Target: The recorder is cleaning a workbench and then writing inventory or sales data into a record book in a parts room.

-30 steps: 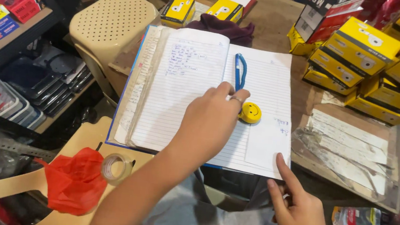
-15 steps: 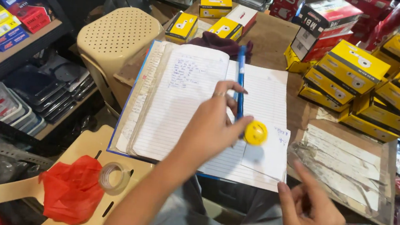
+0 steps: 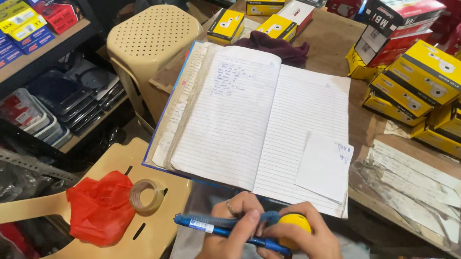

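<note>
Your left hand point(image 3: 225, 241) and right hand point(image 3: 308, 255) close around the blue pen point(image 3: 232, 231) and yellow topper point(image 3: 296, 223); right ledger point(image 3: 276, 122) page unwritten

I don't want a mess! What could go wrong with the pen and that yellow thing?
Both hands, left hand and right hand, grip the blue pen and its round yellow topper off the table edge, so a slip could drop them. The loose paper slip lies on the open notebook and might slide off.
</note>
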